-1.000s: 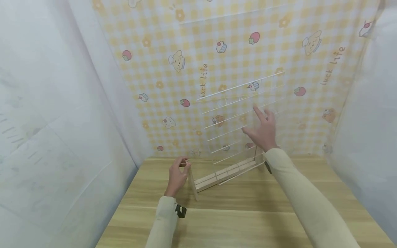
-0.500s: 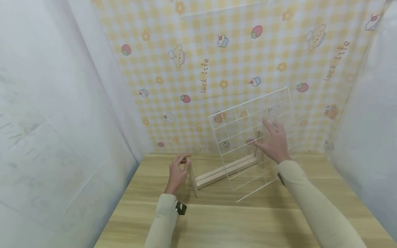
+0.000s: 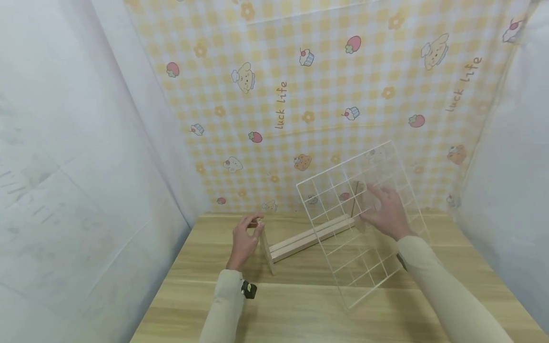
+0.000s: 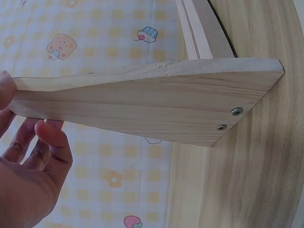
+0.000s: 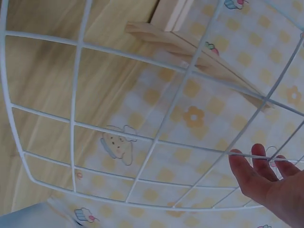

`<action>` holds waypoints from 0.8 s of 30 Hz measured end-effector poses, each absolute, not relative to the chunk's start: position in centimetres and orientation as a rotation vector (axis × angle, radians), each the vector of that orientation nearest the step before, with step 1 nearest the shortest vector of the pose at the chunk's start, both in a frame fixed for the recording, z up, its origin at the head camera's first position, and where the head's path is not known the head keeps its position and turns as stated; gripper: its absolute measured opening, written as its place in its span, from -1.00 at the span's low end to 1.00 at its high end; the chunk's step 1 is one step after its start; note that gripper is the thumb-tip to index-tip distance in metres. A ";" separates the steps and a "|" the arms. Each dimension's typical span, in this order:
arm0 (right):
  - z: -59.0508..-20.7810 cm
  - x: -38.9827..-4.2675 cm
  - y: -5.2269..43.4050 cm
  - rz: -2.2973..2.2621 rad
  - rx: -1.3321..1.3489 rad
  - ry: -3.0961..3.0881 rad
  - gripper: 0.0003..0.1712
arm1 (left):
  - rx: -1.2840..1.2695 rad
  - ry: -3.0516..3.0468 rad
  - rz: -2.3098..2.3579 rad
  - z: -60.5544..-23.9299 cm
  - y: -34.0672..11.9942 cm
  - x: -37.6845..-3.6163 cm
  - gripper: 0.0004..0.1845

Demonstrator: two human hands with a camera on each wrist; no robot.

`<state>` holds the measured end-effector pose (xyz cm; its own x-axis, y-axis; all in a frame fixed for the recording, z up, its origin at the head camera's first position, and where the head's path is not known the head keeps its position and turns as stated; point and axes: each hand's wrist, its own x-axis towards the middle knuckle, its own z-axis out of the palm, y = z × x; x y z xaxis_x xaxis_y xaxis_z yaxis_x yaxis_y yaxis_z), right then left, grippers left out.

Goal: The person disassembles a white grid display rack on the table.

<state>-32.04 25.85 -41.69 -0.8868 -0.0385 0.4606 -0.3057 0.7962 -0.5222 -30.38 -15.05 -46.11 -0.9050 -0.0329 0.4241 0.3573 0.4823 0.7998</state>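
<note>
A low wooden stand has two tapered end boards joined by a pair of parallel rails point(image 3: 309, 239). My left hand point(image 3: 244, 242) pinches the upper tip of its left end board point(image 4: 133, 104), thumb on one edge and fingers on the other. In the right half of the head view, a white wire grid panel point(image 3: 343, 163) is held tilted in front of the stand's right end. My right hand point(image 3: 388, 214) grips the panel, fingers at its wires; in the right wrist view only part of that hand point(image 5: 273, 185) shows. The thumb is hidden there.
Below everything lies a wood-grain tabletop point(image 3: 300, 309). A yellow checked cloth point(image 3: 326, 85) hangs close behind the stand, with white sheets at left point(image 3: 86, 143) and right point(image 3: 514, 166). Bolt heads point(image 4: 236, 111) show on the end board's outer face.
My right hand has moved down and slightly right with the grid panel, which came down from higher against the cloth and now leans more. The left hand and the stand have stayed put.
</note>
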 end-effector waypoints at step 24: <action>-45.2 -29.5 29.3 0.616 0.421 -2.722 0.04 | -0.274 -2.377 -1.363 -46.3 -15.5 -30.7 -0.75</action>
<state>-29.51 29.34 -45.18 -0.9061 -0.2118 0.3663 -0.3488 0.8639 -0.3633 -30.69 -15.55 -46.28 -0.9066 -0.0220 0.4215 0.3526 0.5093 0.7850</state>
